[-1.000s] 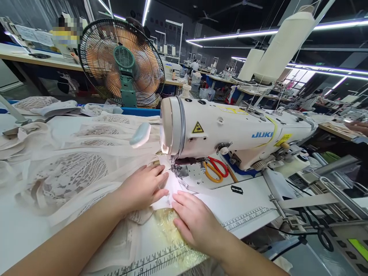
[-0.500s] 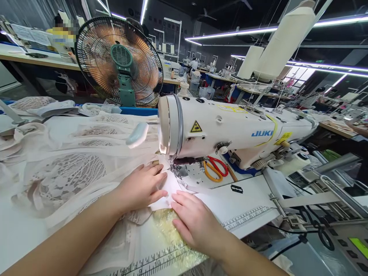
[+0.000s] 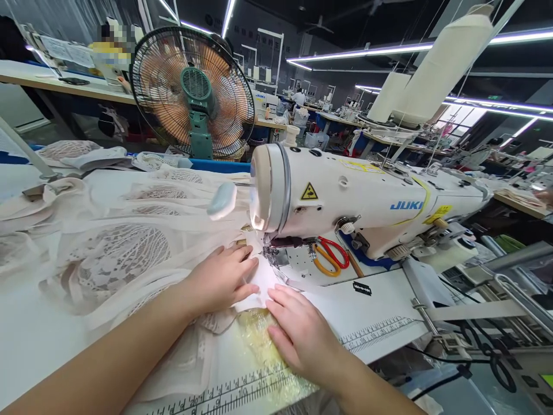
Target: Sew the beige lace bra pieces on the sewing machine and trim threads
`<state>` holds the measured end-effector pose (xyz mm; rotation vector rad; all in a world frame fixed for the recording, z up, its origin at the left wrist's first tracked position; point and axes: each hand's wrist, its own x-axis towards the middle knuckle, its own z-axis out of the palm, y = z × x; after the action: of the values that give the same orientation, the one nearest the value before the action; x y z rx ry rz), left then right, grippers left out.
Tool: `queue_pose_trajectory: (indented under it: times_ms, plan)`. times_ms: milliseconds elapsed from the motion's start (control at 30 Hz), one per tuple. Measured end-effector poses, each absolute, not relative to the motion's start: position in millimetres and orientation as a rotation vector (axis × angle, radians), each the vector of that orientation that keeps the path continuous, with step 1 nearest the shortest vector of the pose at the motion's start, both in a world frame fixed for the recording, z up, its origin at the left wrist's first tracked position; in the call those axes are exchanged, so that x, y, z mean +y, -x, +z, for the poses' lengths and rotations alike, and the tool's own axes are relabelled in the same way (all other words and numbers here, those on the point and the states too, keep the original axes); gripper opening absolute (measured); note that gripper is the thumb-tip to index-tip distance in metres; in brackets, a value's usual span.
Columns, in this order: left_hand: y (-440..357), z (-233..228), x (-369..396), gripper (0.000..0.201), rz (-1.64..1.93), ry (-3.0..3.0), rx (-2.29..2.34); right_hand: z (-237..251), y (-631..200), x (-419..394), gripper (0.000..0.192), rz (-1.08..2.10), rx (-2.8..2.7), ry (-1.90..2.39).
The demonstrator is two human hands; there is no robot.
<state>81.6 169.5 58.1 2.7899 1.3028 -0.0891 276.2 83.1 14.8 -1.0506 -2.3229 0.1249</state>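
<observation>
Two hands, left hand [image 3: 220,279], right hand [image 3: 302,334], flat on lace fabric [image 3: 108,259]; one sewing machine [image 3: 358,202].

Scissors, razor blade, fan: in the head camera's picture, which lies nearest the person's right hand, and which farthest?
From the right hand, flat on the fabric:
1. Razor blade, on the white table to the hand's right, nearest.
2. Scissors, red and orange handles, under the sewing machine's arm, a little farther back.
3. Fan, standing behind the table on the left, farthest.
</observation>
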Motion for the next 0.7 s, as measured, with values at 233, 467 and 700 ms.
queue_pose_trajectory:
  times_ms: [233, 467, 700]
  plan:
    - [-83.4, 55.8, 166.3, 0.036, -0.045, -2.793, 1.326, 10.1, -275.5, 82.3, 0.034, 0.099, -2.28, 1.083]
    - [-83.7, 55.9, 167.1, 0.038, -0.043, -2.768, 1.311, 9.9, -275.8, 83.1, 0.035, 0.085, -2.282, 1.072]
    - [-83.1, 55.5, 168.6, 0.04, -0.047, -2.762, 1.33, 10.2, -275.5, 83.4, 0.034, 0.101, -2.266, 1.091]
